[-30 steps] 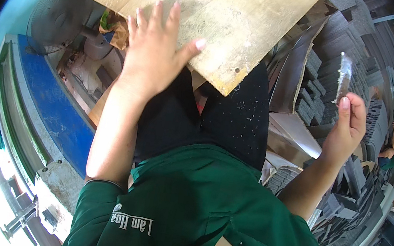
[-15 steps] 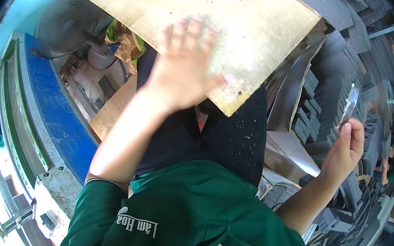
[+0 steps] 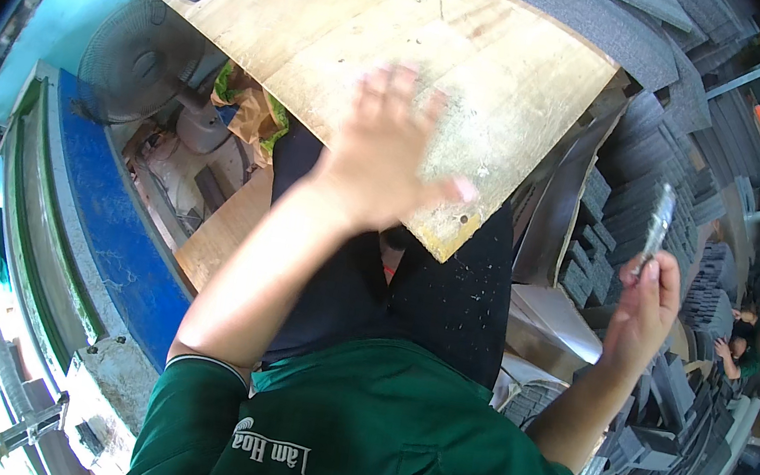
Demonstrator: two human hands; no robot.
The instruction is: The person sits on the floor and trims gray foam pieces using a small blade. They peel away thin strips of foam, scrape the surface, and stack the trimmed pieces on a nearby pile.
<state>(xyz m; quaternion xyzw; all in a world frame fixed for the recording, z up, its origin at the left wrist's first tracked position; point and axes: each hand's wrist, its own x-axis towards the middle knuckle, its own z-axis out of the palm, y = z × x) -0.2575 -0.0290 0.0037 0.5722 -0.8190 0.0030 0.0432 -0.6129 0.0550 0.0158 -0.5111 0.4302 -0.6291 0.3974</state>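
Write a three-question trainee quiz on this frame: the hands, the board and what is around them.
1. True or false: the left hand is over the wooden board.
2. What does the right hand hold? A a thin flat strip B a hammer C a cup
3. Fill in: left of the board stands a grey ____.

Key: 1 true; 2 A, the thin strip; 3 fan.
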